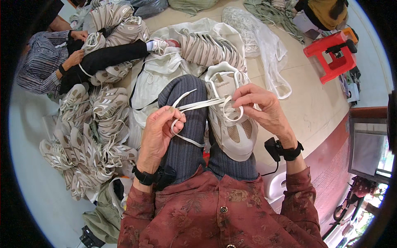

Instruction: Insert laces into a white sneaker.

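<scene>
A beige and white sneaker (pixel 237 134) rests on my right thigh, its toe toward me and its tongue facing up. White shoelaces (pixel 202 104) run from its eyelets across to my left hand (pixel 161 128), whose fingers are closed on them above my left knee. One loose lace end sticks up past those fingers, and another part loops down over my trouser leg. My right hand (pixel 260 105) is at the sneaker's lacing, thumb and fingertips pinching a lace loop beside the eyelets.
Piles of similar sneakers (pixel 111 107) lie at the left, with a row of them (pixel 213 49) on a white sack ahead. A co-worker in a striped shirt (pixel 43 62) handles a shoe at the far left. A red stool (pixel 331 58) stands at the far right, near a clear plastic bag (pixel 275 62).
</scene>
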The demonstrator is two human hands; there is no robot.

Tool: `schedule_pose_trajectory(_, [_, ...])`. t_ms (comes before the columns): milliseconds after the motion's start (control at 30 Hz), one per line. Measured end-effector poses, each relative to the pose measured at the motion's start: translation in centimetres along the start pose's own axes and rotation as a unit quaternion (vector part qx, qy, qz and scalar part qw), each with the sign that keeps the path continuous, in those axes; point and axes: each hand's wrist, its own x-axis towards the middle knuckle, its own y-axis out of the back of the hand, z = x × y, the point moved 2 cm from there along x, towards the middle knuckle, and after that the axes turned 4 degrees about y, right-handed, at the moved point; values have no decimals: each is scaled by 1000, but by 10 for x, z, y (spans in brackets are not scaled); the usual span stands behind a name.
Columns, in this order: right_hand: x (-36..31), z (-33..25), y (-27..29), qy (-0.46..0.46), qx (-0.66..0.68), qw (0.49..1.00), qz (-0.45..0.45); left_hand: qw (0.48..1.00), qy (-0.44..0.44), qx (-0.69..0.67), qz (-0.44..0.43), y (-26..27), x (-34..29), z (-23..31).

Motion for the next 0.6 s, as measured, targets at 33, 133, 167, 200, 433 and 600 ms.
schedule_pose_trajectory(33, [-3,4,2,-26,27,999,1,1000,0,-1,-1,-1,0,0])
schedule_pose_trajectory(133, [-9,11,7,-92,79,992,16,1000,-2,2,1,-2,-1,0])
schedule_pose_trajectory(167, [-11,13,8,-132,106,985,31,1000,-9,-5,-2,0,-1,0])
schedule_pose_trajectory(200, [-11,14,9,-131,105,985,30,1000,-16,-12,-4,2,-1,-1])
schedule_pose_trajectory(433, [-4,10,10,-191,75,978,42,992,-89,-54,66,26,-18,11])
schedule_pose_trajectory(600, [0,11,5,-188,61,979,50,987,-130,-60,76,39,-40,25])
